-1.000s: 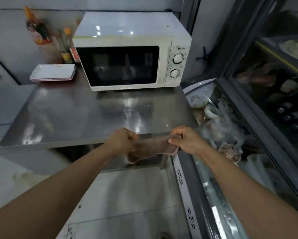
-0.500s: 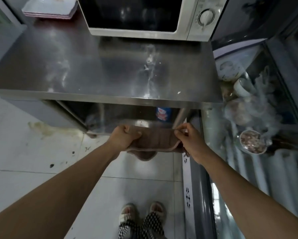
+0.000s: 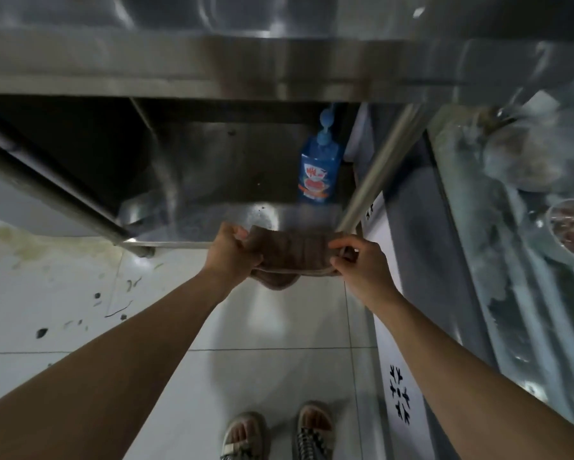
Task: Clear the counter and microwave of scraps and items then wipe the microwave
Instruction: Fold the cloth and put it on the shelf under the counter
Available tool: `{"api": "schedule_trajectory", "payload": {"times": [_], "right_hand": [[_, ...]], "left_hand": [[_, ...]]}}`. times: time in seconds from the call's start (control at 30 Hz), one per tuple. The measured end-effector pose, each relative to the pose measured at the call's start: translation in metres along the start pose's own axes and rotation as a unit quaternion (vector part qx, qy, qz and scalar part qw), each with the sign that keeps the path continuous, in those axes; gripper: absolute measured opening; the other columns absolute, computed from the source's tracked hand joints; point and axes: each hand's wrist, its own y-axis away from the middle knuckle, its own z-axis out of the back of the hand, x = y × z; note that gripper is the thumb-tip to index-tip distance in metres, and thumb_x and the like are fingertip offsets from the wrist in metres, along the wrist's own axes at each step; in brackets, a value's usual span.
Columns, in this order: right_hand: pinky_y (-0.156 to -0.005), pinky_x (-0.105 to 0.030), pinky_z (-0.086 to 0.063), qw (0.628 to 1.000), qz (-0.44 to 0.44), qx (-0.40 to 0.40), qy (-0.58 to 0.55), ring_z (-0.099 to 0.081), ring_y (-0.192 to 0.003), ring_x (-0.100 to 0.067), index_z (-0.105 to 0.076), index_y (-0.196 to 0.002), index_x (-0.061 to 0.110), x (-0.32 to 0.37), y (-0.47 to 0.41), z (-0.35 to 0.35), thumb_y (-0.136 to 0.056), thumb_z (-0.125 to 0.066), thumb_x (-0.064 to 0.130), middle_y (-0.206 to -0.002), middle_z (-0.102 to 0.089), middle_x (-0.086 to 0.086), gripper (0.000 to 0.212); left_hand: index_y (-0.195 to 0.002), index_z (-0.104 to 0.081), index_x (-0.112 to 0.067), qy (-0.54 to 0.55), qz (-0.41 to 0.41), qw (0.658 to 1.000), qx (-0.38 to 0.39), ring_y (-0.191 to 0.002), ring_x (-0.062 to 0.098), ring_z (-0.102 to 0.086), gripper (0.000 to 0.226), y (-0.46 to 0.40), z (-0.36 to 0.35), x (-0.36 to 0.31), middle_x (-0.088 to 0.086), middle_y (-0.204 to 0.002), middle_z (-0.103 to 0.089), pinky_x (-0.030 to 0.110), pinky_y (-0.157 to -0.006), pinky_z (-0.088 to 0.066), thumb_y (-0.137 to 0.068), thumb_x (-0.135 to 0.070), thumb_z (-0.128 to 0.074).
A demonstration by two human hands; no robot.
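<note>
A brown cloth (image 3: 292, 257) is stretched between both hands in front of the lower shelf (image 3: 212, 207) under the steel counter (image 3: 212, 68). My left hand (image 3: 231, 254) grips its left end and my right hand (image 3: 358, 263) pinches its right end. Part of the cloth hangs folded below the hands. The microwave is out of view above the frame.
A blue pump bottle of detergent (image 3: 319, 167) stands at the back right of the lower shelf. A steel table leg (image 3: 375, 174) runs beside it. A glass-topped freezer (image 3: 511, 227) fills the right side. White floor tiles (image 3: 63, 293) with stains and my sandalled feet (image 3: 279, 433) lie below.
The view has tilted down from the microwave and countertop to the lower shelf and floor. Both hands have kept hold of the cloth and lowered it to shelf height.
</note>
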Motion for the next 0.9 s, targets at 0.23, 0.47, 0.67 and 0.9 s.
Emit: {"api": "schedule_trajectory", "payload": {"times": [0.23, 0.47, 0.67, 0.9], "right_hand": [[-0.064, 0.006, -0.033, 0.997, 0.034, -0.034, 0.061, -0.052, -0.079, -0.01, -0.067, -0.102, 0.002, -0.06, -0.055, -0.056, -0.083, -0.055, -0.009, -0.082, -0.046, 0.006, 0.024], [-0.08, -0.026, -0.045, 0.993, 0.044, -0.026, 0.102, -0.054, -0.095, -0.019, -0.061, -0.117, 0.009, -0.122, -0.136, -0.103, -0.086, -0.054, 0.003, -0.122, -0.05, -0.011, 0.032], [-0.104, -0.027, -0.035, 0.992, 0.032, -0.028, 0.119, -0.045, -0.122, -0.022, -0.049, -0.131, 0.012, -0.142, -0.196, -0.122, -0.086, -0.058, 0.0, -0.139, -0.033, -0.005, 0.048], [-0.111, -0.037, -0.028, 0.979, 0.034, -0.016, 0.199, -0.03, -0.135, -0.029, -0.037, -0.139, 0.017, -0.164, -0.24, -0.141, -0.086, -0.06, 0.008, -0.147, -0.022, -0.006, 0.058]], "left_hand": [[-0.095, -0.055, -0.008, -0.035, -0.05, 0.998, -0.02, -0.086, 0.03, -0.064, 0.021, -0.09, -0.06, 0.058, 0.011, -0.089, -0.063, 0.042, -0.074, -0.057, -0.076, -0.004, -0.064], [-0.089, -0.049, -0.018, 0.032, -0.081, 0.995, -0.055, -0.086, 0.024, -0.06, 0.019, -0.173, -0.11, 0.091, 0.008, -0.095, -0.062, 0.034, -0.079, -0.053, -0.079, -0.012, -0.064], [-0.092, -0.047, -0.018, 0.061, -0.096, 0.992, -0.06, -0.075, 0.023, -0.06, 0.024, -0.233, -0.136, 0.1, 0.004, -0.086, -0.058, 0.023, -0.051, -0.049, -0.078, -0.005, -0.062], [-0.113, -0.048, -0.015, -0.061, -0.113, 0.988, -0.085, -0.092, 0.026, -0.059, 0.031, -0.271, -0.155, 0.104, 0.009, -0.108, -0.06, 0.03, -0.077, -0.049, -0.084, -0.014, -0.059]]}}
